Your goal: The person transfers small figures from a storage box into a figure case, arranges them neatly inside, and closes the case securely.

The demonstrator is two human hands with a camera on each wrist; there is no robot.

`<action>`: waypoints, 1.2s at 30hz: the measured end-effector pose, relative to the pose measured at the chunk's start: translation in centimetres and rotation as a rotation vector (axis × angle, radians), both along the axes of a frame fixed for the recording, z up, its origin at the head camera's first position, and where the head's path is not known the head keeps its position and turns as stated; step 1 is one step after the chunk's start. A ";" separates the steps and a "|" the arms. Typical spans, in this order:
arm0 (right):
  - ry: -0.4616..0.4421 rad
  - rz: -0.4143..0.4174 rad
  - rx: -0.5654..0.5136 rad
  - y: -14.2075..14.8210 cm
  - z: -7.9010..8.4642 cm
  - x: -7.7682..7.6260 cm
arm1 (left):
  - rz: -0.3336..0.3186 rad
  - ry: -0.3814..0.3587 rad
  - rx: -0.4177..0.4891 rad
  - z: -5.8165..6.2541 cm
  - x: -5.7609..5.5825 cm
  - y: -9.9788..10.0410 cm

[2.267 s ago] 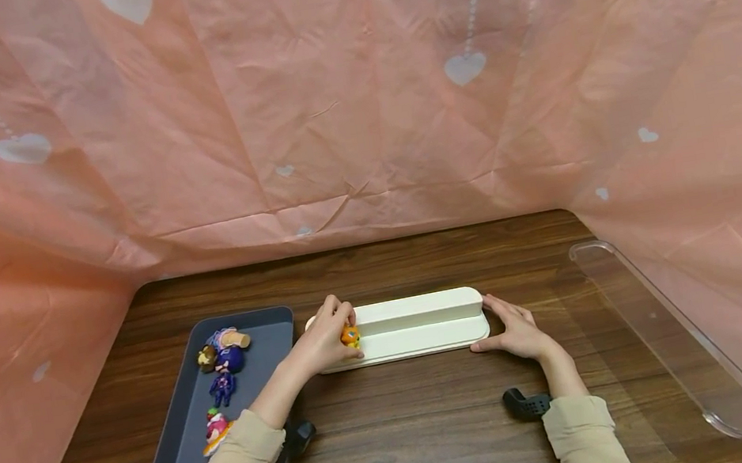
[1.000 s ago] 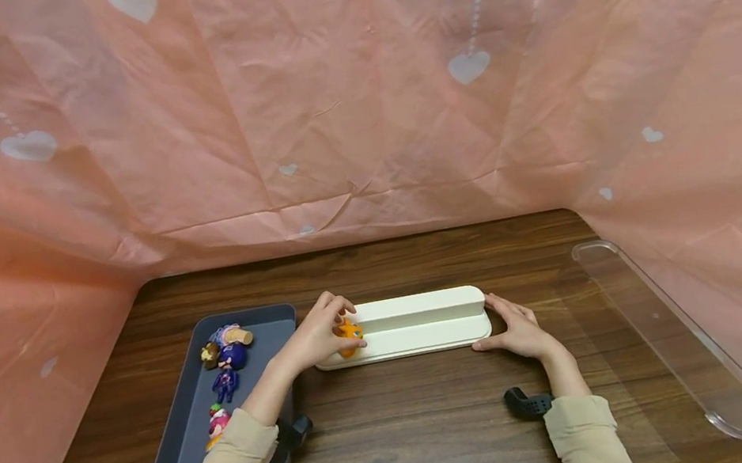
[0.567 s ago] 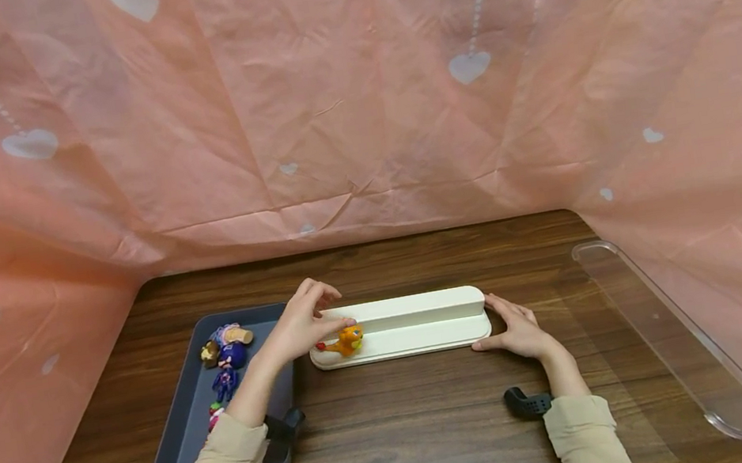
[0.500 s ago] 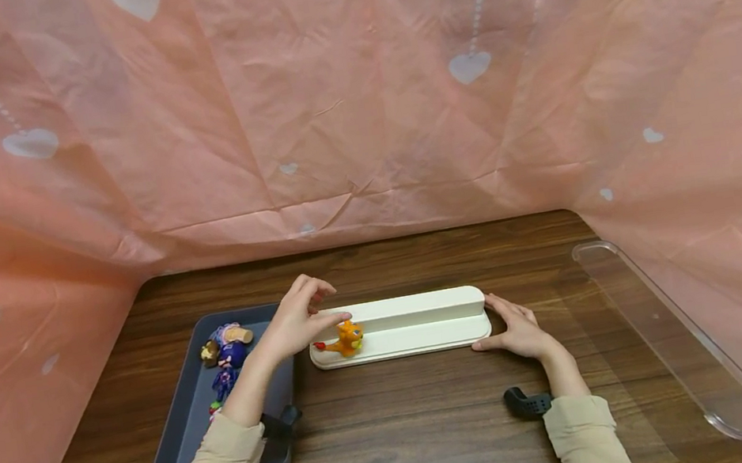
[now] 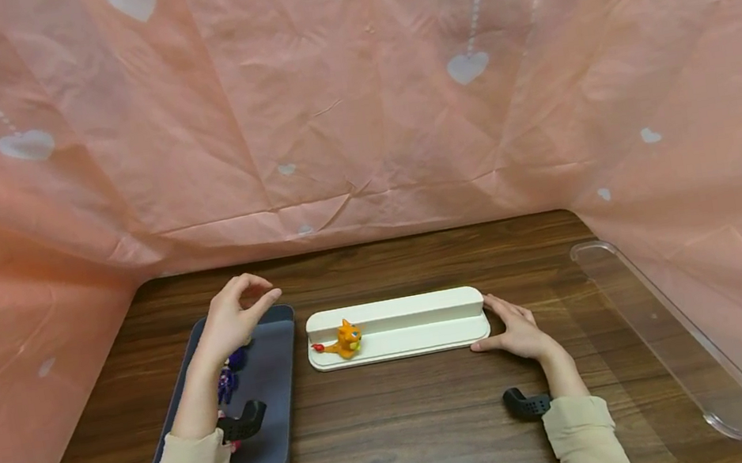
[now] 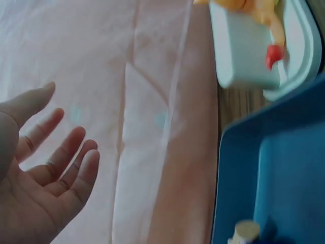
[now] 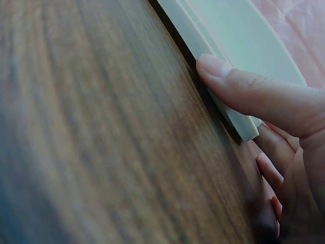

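Hanging over the gray tray [image 5: 272, 374], left hand [image 5: 229, 317], grip loose and empty, has just let go of the orange figure [image 5: 347, 341], now upright on the left end of the white stand [image 5: 423, 336]; placing it looks done. Right hand [image 5: 519, 331] grips the stand's right end.

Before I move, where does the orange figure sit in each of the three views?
Head: the orange figure is just left of centre, below mid-height, on the left end of the white stand.
Left wrist: top right, cut off by the upper edge, its red tail tip pointing down the picture.
Right wrist: not in it.
Shared landmark: the white stand, in all three; the right wrist view shows its right end, by the right hand.
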State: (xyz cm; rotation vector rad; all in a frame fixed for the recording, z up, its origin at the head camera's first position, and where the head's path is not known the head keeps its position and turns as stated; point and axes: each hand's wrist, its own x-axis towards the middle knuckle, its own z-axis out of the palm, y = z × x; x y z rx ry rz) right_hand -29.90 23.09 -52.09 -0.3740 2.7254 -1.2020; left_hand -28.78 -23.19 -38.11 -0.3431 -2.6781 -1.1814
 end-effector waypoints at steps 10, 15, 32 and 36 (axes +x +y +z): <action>0.015 -0.004 -0.010 -0.1 0.2 0.1 | 0.134 -0.210 0.104 -0.8 0.4 -5.7; 0.019 -0.007 -0.016 -0.1 0.2 0.0 | 0.176 -0.345 0.093 -1.8 0.0 -7.1; 0.003 -0.009 -0.008 -0.1 0.1 0.1 | 0.189 -0.525 0.060 -5.0 -1.5 -7.8; 0.004 -0.009 -0.011 -0.1 0.1 0.1 | 0.196 -0.530 0.059 -5.4 -1.7 -7.8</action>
